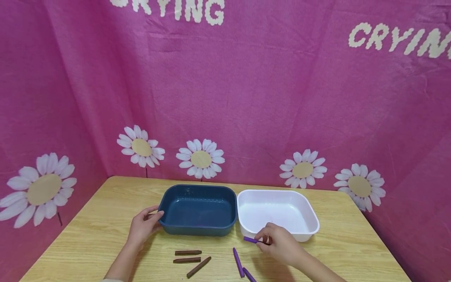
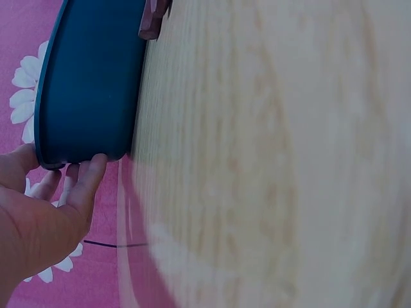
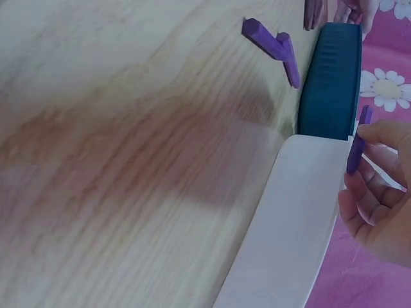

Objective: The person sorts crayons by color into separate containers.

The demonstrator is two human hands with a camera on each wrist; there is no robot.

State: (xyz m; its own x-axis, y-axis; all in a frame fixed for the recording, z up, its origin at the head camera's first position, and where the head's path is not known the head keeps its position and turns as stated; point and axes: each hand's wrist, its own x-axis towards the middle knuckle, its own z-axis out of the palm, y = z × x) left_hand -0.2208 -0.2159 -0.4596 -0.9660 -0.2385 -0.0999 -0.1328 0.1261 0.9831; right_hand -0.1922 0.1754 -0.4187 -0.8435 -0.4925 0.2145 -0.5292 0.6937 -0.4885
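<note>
My right hand (image 1: pixel 282 246) pinches a purple crayon (image 1: pixel 250 239) between thumb and fingers, just above the near rim of the white tray (image 1: pixel 278 211). In the right wrist view, the held crayon (image 3: pixel 355 154) stands apart from the tray's wall. My left hand (image 1: pixel 141 227) holds the left end of the dark blue tray (image 1: pixel 197 231), thumb at the rim and fingertips against the outer wall (image 2: pixel 96 109). Two more purple crayons (image 1: pixel 238 261) lie on the table before the trays, touching near their ends. Three brown crayons (image 1: pixel 188 253) lie left of them.
The two trays stand side by side on a wooden table (image 1: pixel 95 219). A pink cloth (image 1: pixel 246 98) with daisies and pale lettering hangs behind and at both sides.
</note>
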